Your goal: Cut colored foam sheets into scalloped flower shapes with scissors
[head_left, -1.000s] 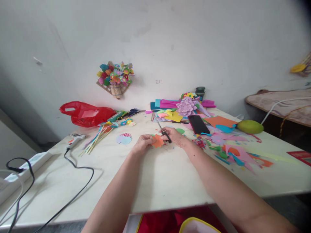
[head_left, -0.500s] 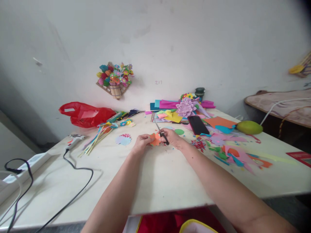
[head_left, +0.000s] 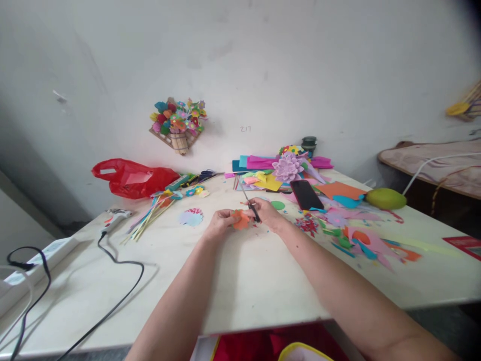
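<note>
My left hand [head_left: 220, 222] pinches a small orange paper cut-out [head_left: 240, 219] above the white table [head_left: 240, 281]. My right hand [head_left: 268, 213] grips black-handled scissors [head_left: 250, 204], whose blades point up and away to the left, right beside the orange piece. Both hands meet near the middle of the table. A pale blue and pink paper flower [head_left: 191, 216] lies just left of my left hand.
Coloured paper scraps [head_left: 361, 235], a black phone [head_left: 305, 194], a purple paper flower [head_left: 287, 166] and a green fruit [head_left: 386, 198] lie right. A red plastic bag [head_left: 133, 176], coloured sticks [head_left: 152, 213], a glue gun [head_left: 116, 216] with black cable [head_left: 124, 286] lie left.
The hands barely shifted; the orange piece turned slightly in my left fingers and the scissors stayed at its edge.
</note>
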Available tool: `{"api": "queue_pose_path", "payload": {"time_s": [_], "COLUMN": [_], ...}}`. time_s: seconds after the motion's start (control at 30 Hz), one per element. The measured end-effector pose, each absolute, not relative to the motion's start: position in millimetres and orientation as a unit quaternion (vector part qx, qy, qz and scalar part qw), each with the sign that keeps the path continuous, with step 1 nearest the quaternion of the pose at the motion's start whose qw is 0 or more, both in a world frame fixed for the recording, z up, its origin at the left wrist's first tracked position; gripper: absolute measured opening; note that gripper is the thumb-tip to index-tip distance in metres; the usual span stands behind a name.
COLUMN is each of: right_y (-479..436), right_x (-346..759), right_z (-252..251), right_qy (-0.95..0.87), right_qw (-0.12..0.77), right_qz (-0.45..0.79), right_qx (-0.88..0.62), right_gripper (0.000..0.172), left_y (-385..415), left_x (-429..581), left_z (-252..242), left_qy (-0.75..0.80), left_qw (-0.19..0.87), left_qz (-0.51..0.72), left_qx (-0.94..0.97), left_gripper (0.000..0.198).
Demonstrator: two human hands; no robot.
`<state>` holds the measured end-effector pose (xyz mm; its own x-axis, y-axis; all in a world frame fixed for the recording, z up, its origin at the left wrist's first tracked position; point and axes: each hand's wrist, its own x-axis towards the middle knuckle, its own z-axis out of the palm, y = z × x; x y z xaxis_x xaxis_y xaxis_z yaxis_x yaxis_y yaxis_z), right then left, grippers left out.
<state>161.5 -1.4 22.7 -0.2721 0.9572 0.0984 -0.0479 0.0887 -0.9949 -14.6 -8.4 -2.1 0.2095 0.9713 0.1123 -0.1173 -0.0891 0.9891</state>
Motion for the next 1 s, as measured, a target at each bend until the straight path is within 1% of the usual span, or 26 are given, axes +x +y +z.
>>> {"api": "queue_pose_path", "payload": {"time_s": [0.13,0.33,0.43,0.57,0.63,0.73,0.87,1.0], "right_y": [-3.7,-7.3,-5.7,1.4,5.6,10.4,12.5,12.5], "right_x": [159.8,154.8,157.3,170.2,178.9,191.1,204.0,215.0], "right_z": [24.9,26.2,25.5,22.5,21.1,21.0,25.4,30.1], "right_qy": [-0.577,-0.574,-0.578,-0.615,-0.652,-0.693,-0.732,-0.732], "right_qw": [0.451,0.451,0.434,0.379,0.334,0.277,0.207,0.183], "right_qz": [0.563,0.551,0.554,0.567,0.57,0.565,0.542,0.55], "right_qx": [-0.384,-0.404,-0.412,-0.397,-0.373,-0.351,-0.356,-0.358], "right_gripper": [0.03,0.036,0.036,0.027,0.023,0.027,0.027,0.024], "left_y": [-10.3,-10.5,-9.4,-5.2,-3.1,-1.3,0.2,3.4], "left_x": [-12.8,-12.4,-13.1,-16.4,-18.4,-20.7,-22.1,-23.1], "left_z": [-0.3,3.2,3.8,2.5,2.3,3.3,4.1,1.4], "left_qy": [0.396,0.386,0.367,0.35,0.346,0.342,0.34,0.339], "left_qw": [0.56,0.572,0.583,0.582,0.576,0.57,0.569,0.577], "left_qz": [0.483,0.535,0.56,0.601,0.621,0.649,0.671,0.675], "left_qx": [0.544,0.488,0.46,0.421,0.403,0.369,0.331,0.31], "left_gripper": [0.02,0.019,0.019,0.02,0.02,0.018,0.016,0.017]}}
